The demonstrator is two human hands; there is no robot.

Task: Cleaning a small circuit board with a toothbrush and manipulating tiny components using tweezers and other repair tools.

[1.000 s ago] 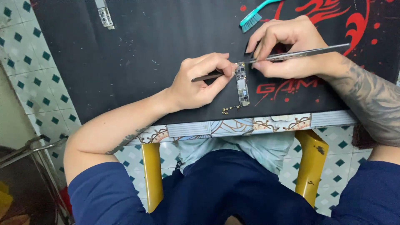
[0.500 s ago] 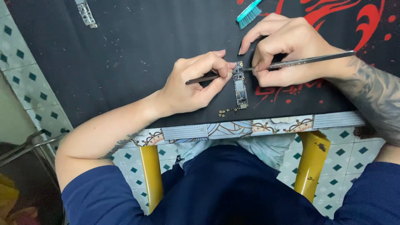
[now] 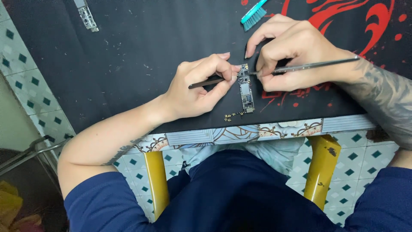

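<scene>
A narrow phone circuit board [image 3: 246,92] lies upright on a black mat [image 3: 141,56] with a red pattern. My left hand [image 3: 197,88] pinches a dark thin tool [image 3: 205,82] whose tip meets the board's upper left edge. My right hand [image 3: 292,51] grips long metal tweezers [image 3: 313,65], their points touching the top of the board. A few tiny loose parts [image 3: 231,115] sit just left of the board's lower end.
A teal brush [image 3: 254,15] lies above my right hand. Another circuit board strip [image 3: 87,16] rests at the mat's top left. The table's patterned front edge [image 3: 240,132] and yellow legs [image 3: 155,180] stand over a tiled floor; my blue-clad legs are beneath.
The view has shifted slightly, so the mat and hands sit a bit lower and left. Both hands stay at the board's top, holding the same tools.
</scene>
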